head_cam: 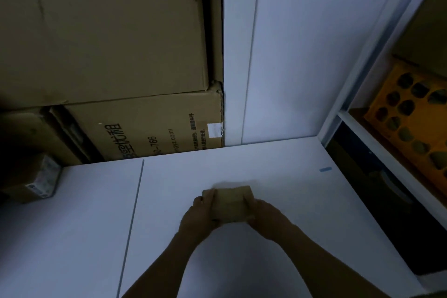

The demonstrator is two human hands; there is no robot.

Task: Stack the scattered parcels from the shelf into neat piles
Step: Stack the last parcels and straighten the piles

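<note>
In the middle of the white tabletop, near the front: a small brown parcel. Gripped from both sides at once. On its left side, the left hand, fingers curled up along the edge. On its right side, the right hand, curled round in the same way. Held from two sides most likely to keep it flat and straight, ready to go down nice and square. Probably the very first piece of a pile, with no other parcel beside it. Lots of bare white room all around, good for building on.

Far off to the left, well apart: another small box with printed labels, partly cut off by the edge of the view. Maybe the next one for the pile. Behind it, big cardboard boxes stacked up at the back. On the right, an orange crate on a shelf, only partly in view.

Hard to tell whether the parcel rests on the tabletop or hangs just above it. Underside hidden. Thumbs lost in the dim light. Nothing to read on top.
</note>
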